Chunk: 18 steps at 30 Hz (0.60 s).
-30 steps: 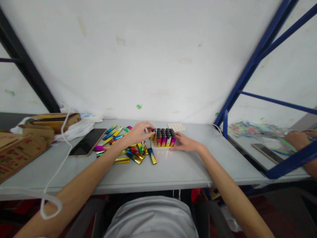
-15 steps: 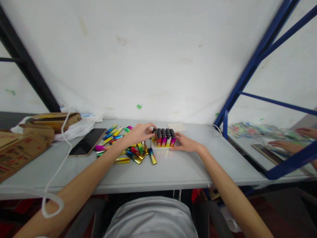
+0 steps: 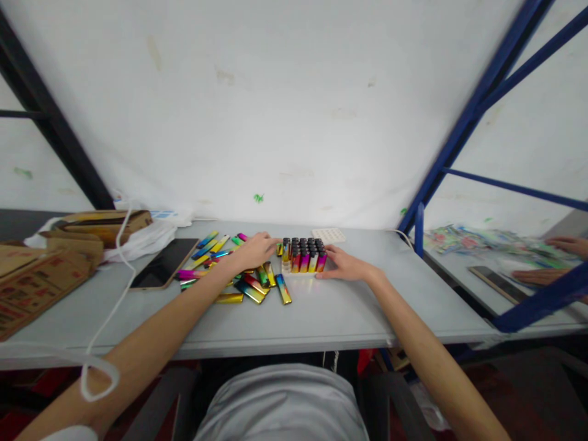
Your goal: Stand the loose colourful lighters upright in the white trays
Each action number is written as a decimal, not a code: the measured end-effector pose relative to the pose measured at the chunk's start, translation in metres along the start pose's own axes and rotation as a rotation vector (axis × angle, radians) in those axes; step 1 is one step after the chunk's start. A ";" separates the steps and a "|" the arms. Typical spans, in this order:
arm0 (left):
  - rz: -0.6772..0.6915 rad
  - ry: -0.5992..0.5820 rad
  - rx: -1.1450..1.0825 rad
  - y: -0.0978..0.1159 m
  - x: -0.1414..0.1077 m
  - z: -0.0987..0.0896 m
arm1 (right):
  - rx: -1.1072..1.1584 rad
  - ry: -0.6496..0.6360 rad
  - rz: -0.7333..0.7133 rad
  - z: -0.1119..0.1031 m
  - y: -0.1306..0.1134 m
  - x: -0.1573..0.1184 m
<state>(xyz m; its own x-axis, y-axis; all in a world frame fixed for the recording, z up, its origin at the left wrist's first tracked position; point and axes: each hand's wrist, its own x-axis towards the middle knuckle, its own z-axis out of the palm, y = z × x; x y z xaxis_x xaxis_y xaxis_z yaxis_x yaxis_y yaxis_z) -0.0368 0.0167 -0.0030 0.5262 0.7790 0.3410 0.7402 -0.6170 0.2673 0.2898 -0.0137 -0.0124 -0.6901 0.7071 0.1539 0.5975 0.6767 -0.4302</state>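
Several lighters [image 3: 309,254] with black tops and shiny coloured bodies stand upright in rows in a white slotted tray [image 3: 298,274]. My right hand [image 3: 343,264] grips the tray's right side, thumb at the front corner and fingers towards the back. My left hand [image 3: 257,250] is over the right part of a loose pile of lighters [image 3: 252,291], its index finger stretched towards the tray; its other fingers are partly hidden. Just below that fingertip shows a yellow-green lighter [image 3: 279,249]. One blue and yellow lighter [image 3: 283,289] lies in front of the tray's left corner.
A second white tray [image 3: 329,234] lies behind, near the wall. To the left are a phone [image 3: 165,263], a white plastic bag [image 3: 147,237], cardboard boxes [image 3: 50,275] and a hanging white cable [image 3: 108,312]. Beyond the blue frame [image 3: 418,223], another person's hands [image 3: 542,277] are near plastic packets.
My left hand has drawn back left from the tray over the pile, leaving an upright lighter in the tray's left column. My right hand stays on the tray.
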 end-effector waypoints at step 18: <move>-0.236 0.414 -0.670 0.007 0.011 0.004 | 0.022 0.003 0.004 0.001 -0.001 0.000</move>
<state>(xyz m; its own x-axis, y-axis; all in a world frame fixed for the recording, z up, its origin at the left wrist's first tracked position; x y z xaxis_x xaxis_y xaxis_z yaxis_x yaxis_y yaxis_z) -0.0240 0.0215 -0.0008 0.0940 0.8730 0.4785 0.3360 -0.4803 0.8102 0.2889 -0.0149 -0.0129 -0.6865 0.7105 0.1546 0.5912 0.6692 -0.4502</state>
